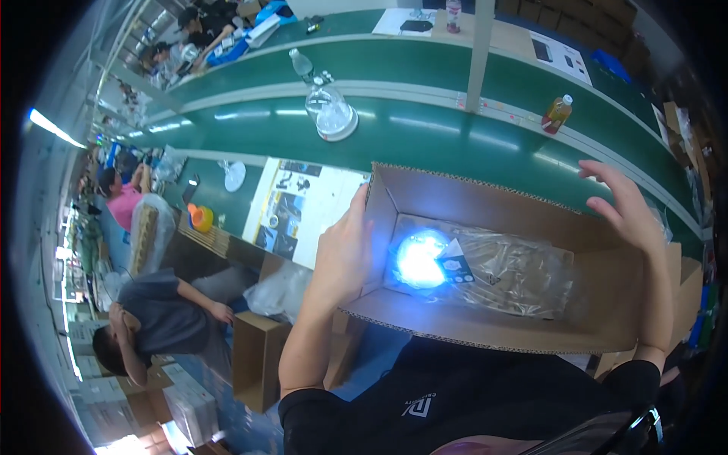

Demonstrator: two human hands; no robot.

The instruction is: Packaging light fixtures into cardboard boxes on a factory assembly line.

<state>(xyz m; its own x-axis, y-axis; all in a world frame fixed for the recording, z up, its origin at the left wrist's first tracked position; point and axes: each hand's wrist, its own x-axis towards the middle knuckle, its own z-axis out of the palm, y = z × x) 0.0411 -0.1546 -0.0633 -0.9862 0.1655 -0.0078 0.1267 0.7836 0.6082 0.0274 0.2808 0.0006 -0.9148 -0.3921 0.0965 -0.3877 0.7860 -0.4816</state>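
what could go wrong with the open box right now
The open cardboard box could tip: the left hand is at its left end, but the right hand's fingers appear spread, off the rim. The clear plastic bag inside might slide, as there seems to be a gap before the box's right end. Glare from the bright light could hide damage beneath it.

Green benchtops (425, 135) carry a clear domed object (332, 114) and a large printed sheet (307, 214).
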